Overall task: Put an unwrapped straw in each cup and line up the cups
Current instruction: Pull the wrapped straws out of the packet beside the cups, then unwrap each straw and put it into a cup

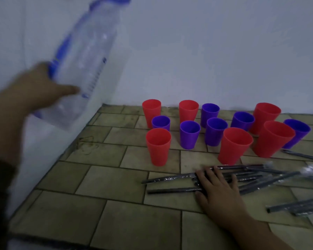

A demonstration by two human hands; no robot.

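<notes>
Before the cups, straws are pinned under spread right grip for gathering; leftward, bottle is clamped in left grip, presumably for clearance.

you see smooth matt plastic cups, a clear glossy plastic bottle, dark straws in shiny film, and a matt tile-patterned table.

I read six red cups and six purple cups, all plain. The straws are dark grey, several under clear glossy wrap. The table cover carries a tan brick pattern with dark joint lines. Far left, the bottle is clear with blue bands. The wall is pale bluish white.
</notes>
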